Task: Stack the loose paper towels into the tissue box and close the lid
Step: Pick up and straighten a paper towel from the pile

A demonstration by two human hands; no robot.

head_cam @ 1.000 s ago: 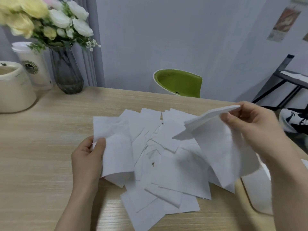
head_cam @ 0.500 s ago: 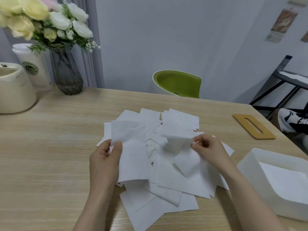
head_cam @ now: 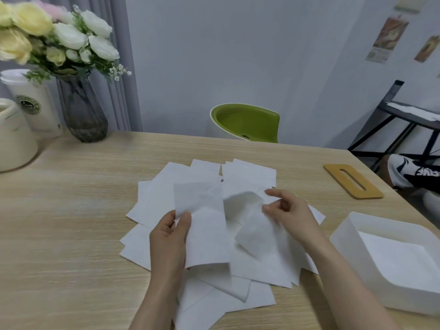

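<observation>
White paper towels [head_cam: 247, 177] lie fanned over the middle of the wooden table [head_cam: 71, 222], and in the head view we see what has just changed. A second ago our right hand [head_cam: 287, 211] was raised over to the right with a sheet lifted high; now it is back over the pile, thumb and curled fingers pinching the top edge of a fresh, crumpled sheet [head_cam: 252, 222]. Our left hand [head_cam: 170, 236] has slid in from the pile's left edge toward its middle, still gripping its upright sheet [head_cam: 202, 225] between thumb and fingers.

We judge one sheet delivered: the tissue box [head_cam: 352, 225] at the right now shows a towel lying flat inside. Most of the pile remains, so the task is early.

For room, the box stands near the table's right edge, just beside our right forearm, its top open. The bamboo lid [head_cam: 354, 181] lies apart, farther back toward the same edge. The glass vase [head_cam: 82, 110] and cup [head_cam: 33, 108] sit well apart at far left.
</observation>
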